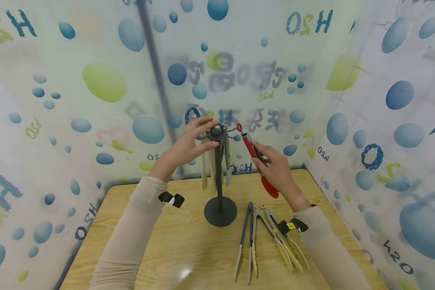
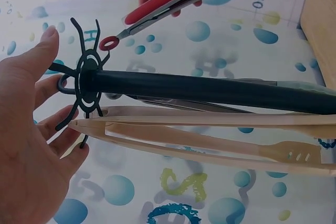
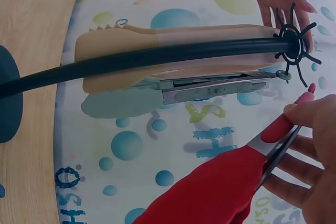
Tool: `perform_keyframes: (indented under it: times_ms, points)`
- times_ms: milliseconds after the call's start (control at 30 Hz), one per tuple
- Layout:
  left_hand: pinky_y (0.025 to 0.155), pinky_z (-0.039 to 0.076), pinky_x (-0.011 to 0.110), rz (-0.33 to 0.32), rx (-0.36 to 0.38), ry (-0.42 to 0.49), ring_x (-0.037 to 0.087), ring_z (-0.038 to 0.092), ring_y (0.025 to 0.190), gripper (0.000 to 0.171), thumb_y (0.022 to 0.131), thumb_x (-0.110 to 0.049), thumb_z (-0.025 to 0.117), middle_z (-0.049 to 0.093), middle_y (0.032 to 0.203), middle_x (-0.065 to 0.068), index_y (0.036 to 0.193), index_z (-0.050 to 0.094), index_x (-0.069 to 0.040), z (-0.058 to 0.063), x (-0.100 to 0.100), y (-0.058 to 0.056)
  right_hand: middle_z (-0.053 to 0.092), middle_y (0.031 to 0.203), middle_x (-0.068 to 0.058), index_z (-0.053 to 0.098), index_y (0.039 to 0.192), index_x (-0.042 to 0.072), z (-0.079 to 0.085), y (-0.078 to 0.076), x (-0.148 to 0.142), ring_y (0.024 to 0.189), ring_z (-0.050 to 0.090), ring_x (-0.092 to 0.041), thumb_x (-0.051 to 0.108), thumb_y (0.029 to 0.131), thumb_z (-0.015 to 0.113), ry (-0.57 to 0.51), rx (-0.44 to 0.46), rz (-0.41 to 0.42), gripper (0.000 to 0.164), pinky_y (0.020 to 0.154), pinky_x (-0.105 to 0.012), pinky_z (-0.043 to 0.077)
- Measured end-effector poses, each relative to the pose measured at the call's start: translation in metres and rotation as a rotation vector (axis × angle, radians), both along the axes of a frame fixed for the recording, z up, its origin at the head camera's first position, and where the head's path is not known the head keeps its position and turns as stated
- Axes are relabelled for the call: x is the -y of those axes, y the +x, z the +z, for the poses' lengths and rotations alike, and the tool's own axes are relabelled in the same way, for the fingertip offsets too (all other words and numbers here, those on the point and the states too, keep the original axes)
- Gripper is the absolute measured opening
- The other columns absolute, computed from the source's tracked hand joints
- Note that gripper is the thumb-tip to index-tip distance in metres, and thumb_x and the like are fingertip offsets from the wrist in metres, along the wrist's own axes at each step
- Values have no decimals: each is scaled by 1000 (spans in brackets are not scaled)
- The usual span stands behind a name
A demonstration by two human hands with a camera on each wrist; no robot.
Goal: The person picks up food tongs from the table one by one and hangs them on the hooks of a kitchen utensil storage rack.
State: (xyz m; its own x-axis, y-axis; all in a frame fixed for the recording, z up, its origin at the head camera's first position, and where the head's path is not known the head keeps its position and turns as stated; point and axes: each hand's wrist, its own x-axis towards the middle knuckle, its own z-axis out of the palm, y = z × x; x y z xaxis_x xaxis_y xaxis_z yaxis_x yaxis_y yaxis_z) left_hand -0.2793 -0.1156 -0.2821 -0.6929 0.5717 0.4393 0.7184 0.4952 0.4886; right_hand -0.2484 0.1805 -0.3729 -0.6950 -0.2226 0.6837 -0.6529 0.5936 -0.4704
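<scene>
red tongs (image 1: 258, 165) | right hand (image 1: 277, 171) holds | ring end up-left toward rack (image 1: 219, 171)

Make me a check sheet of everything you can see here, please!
Surface: wooden table, pale grain.
Job's things: red tongs, ring end close to the hooks of the dark rack; beige and grey tongs already hang there.
Clutter: three more tongs lying flat on the table.
Hands: left hand touches the rack's top with straight fingers; right hand holds the red tongs.
Cables: nothing seen.
Surroundings: bubble-print curtain on all sides.
</scene>
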Motion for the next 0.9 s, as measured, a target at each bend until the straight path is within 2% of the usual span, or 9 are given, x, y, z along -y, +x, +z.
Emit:
perform_keyframes:
  times_ms: [400,900]
  points:
    - [118,25,60,-15,2,20,31,17,153,62,98,-28,63,23,164,5,155,37,-23,-2,1,0,66,129,-14,51,146,19,1,1,7,102,69,-28,14,94,68,13,-1,22,56,76,-42,60]
    - [118,25,61,-3,5,18,30,17,152,63,98,-32,63,24,163,4,155,37,-22,-3,1,0,66,127,-13,51,146,21,-3,0,11,101,69,-28,13,93,69,-7,18,31,57,77,-44,61]
